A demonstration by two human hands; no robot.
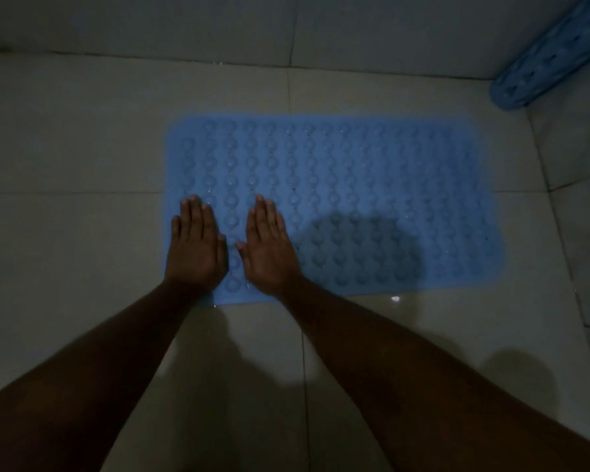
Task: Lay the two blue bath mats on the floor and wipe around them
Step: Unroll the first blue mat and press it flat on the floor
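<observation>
On the flat blue bubbled rubber bath mat (355,185), the left hand (195,248) and right hand (269,252) press down, fingers straight, near its left end; a rolled blue mat (556,56) leans well apart beyond its far right corner.

Your floor (82,250): pale tiles, dark grout lines (65,193), a glossy sheen on the near tiles. One blue bath mat (355,172) lies flat at centre, long side running left to right, bumpy face up, across a grout crossing. A second blue mat (552,59), curled lengthwise, stands tilted in the far right corner. Its lower end is on the tile near the first mat, not touching it.
</observation>
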